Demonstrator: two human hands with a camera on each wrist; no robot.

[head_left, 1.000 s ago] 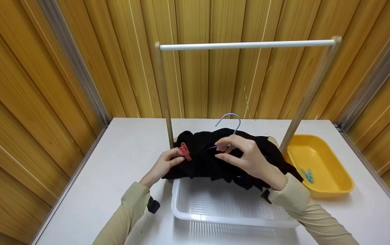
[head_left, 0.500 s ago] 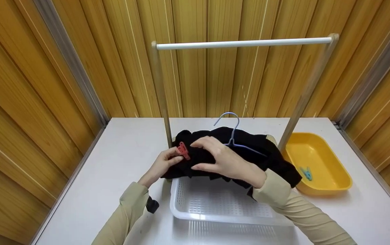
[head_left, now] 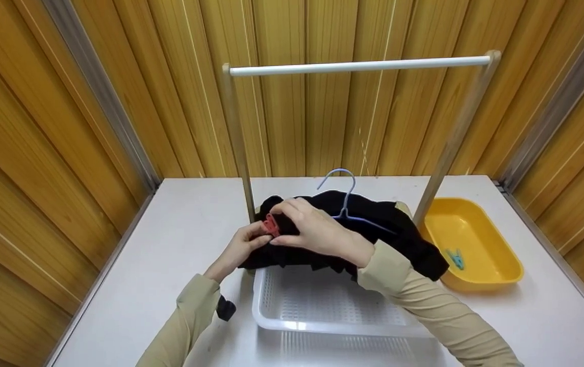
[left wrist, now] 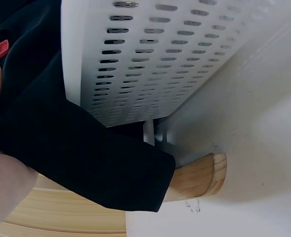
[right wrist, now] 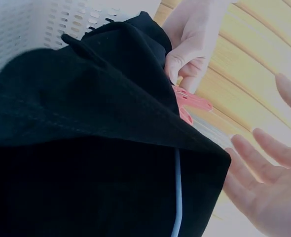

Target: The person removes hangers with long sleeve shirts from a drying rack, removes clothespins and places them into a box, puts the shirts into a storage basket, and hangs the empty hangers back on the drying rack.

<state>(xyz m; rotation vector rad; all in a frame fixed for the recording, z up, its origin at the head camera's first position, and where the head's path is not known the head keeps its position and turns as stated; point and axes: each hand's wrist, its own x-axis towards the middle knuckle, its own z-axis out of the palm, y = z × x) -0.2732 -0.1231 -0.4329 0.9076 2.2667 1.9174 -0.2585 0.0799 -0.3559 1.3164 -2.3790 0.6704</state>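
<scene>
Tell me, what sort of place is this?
Probably a small indoor laundry-hanging station, perhaps a staged one: a rack stands on a table, with a white perforated basket and a blue hanger partly under black cloth.

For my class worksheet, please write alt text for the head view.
A person's left hand pinches a red plastic clothespin over a black fabric garment, the right hand open nearby. A thin blue hanger shows at the garment; around are a white perforated plastic basket, a wooden rack with a white bar, and a yellow plastic tray holding a teal clothespin.

Garment (head_left: 414, 240) over basket (head_left: 322, 326), tray (head_left: 490, 250) right — clothespin (head_left: 456, 260) inside
</scene>
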